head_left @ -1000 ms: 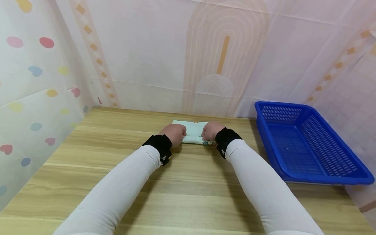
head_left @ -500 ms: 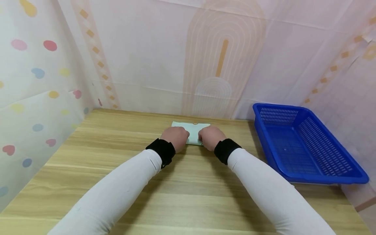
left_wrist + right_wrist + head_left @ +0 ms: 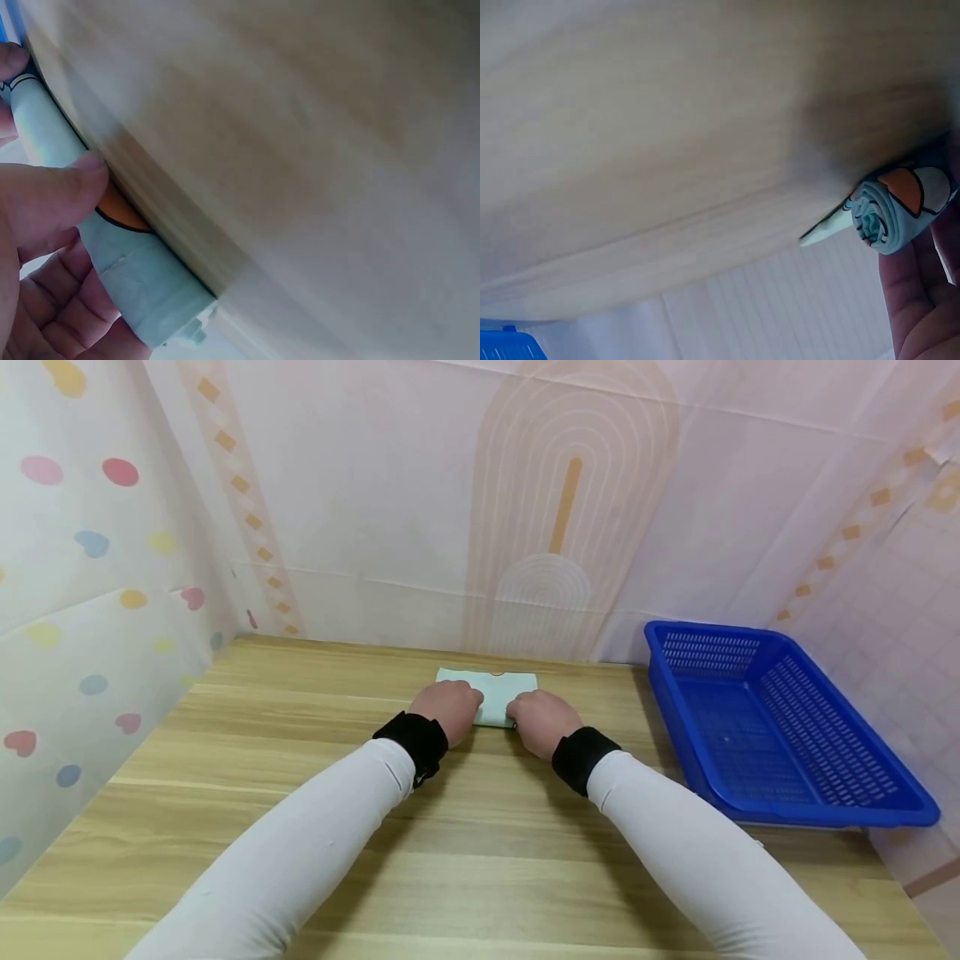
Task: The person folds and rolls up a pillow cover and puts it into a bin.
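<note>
A pale mint-green cloth [image 3: 497, 693] lies near the back of the table, its near part rolled up. My left hand [image 3: 447, 708] grips the left part of the roll, my right hand [image 3: 546, 720] the right part. In the left wrist view, the left hand's thumb [image 3: 82, 184] lies on the rolled cloth [image 3: 135, 274], fingers beneath, beside an orange, black-outlined print. Spiral layers show at the end of the cloth roll [image 3: 881, 221] in the right wrist view, with the right hand's fingers [image 3: 919, 292] against it and a flat strip extending beyond.
A blue plastic basket [image 3: 693, 739] with slotted sides stands on the right of the wooden table [image 3: 465, 860]. A patterned cloth backdrop [image 3: 360, 518] hangs behind the table, with a dotted one [image 3: 90, 610] on the left.
My right hand has come slightly closer to me and the left has shifted slightly right. The printed near edge of the cloth, visible earlier, is now hidden. The basket stays put.
</note>
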A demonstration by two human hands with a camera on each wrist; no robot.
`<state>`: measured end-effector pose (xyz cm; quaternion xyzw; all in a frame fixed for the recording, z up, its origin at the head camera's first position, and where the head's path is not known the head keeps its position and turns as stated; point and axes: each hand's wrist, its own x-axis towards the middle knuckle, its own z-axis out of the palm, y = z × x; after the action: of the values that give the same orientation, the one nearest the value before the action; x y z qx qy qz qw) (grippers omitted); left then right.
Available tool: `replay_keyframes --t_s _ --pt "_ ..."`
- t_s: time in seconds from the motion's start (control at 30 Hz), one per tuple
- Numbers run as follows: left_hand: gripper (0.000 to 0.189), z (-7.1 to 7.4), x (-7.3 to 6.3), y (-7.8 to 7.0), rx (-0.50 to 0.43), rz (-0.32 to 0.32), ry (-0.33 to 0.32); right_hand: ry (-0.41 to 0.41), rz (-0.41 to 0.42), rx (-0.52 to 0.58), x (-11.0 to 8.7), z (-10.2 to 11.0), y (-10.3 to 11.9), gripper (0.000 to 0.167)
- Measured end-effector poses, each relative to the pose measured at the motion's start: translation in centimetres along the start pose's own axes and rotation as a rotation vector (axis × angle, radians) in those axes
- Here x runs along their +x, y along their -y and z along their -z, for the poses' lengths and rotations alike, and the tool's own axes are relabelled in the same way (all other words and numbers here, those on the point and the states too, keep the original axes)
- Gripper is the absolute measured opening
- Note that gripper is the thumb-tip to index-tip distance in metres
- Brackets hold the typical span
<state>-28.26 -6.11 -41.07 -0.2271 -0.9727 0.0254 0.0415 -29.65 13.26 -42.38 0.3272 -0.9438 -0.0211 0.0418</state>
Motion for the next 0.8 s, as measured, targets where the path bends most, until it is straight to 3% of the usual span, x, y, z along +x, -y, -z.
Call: replay_keyframes --t_s 0.2,0.5,0.8 --pt "0.016 -0.3 0.1 0.2 -0.012 -0.013 -0.001 0.021 -0.023 0.032 0.2 0.0 0.1 0.013" --pt "0.016 -1.5 0.7 1.6 -0.085 -0.005 0.033 0.104 -0.062 0.207 0.1 1.0 -0.1 0.016" --pt "0.002 -0.4 0.2 1.7 -0.173 0.027 0.085 0.144 -0.099 0.302 0.3 1.4 -0.6 0.015"
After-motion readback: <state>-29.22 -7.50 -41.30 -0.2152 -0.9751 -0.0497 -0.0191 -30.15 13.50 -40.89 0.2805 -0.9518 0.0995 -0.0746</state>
